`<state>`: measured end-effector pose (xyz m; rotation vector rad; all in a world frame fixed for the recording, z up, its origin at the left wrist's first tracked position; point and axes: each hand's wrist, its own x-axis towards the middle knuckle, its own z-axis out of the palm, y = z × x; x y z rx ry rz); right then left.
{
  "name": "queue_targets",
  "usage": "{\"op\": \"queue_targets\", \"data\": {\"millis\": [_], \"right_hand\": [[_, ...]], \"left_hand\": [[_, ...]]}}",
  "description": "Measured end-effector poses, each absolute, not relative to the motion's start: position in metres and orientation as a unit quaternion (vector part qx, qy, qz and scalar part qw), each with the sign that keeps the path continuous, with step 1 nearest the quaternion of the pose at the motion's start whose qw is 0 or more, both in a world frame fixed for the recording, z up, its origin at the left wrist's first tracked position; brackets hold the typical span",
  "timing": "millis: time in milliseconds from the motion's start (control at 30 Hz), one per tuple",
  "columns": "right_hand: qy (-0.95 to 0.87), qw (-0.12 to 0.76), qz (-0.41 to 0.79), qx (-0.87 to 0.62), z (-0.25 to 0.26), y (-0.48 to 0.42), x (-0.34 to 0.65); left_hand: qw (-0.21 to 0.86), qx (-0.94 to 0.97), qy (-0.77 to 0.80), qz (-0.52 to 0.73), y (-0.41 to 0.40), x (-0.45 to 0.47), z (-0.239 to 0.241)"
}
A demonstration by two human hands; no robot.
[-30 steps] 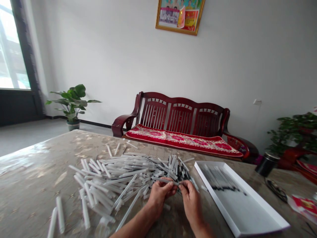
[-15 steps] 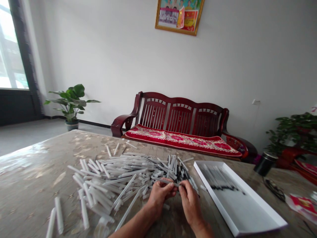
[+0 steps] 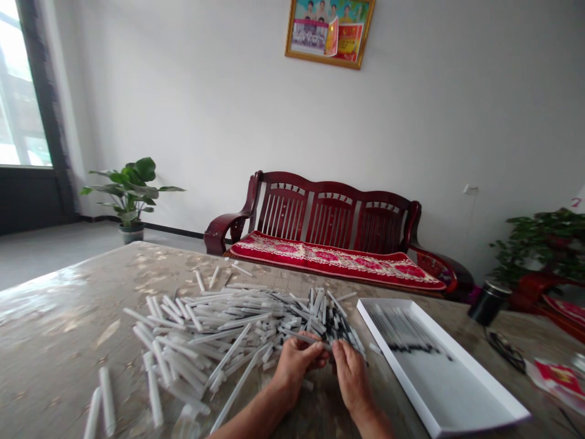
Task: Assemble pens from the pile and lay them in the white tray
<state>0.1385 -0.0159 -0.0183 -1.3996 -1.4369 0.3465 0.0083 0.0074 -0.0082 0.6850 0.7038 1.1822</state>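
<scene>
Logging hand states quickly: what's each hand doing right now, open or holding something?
Left hand: closed, holding a slim translucent tube.
Right hand: at the tube's right end; whether it grips anything cannot be told.

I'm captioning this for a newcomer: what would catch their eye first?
Probably the heap of whitish tubes on the table, left hand and right hand at its near right side. A white tray holding dark-tipped sticks lies to the right; a dark-red wooden bench stands behind.
</scene>
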Motion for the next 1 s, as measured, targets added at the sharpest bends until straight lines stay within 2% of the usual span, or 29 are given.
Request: {"op": "queue_targets", "data": {"millis": [700, 1000], "right_hand": [[-0.613, 0.520, 0.141, -0.577, -0.0237, -0.0134, 0.1377], [-0.587, 0.540, 0.206, -0.568, -0.0222, -0.0123, 0.1372]], "left_hand": [[0.710, 0.304, 0.334, 0.540, 0.0078, 0.0085, -0.0082], [0.702, 0.328, 0.326, 0.541, 0.0059, 0.0087, -0.0056]]}}
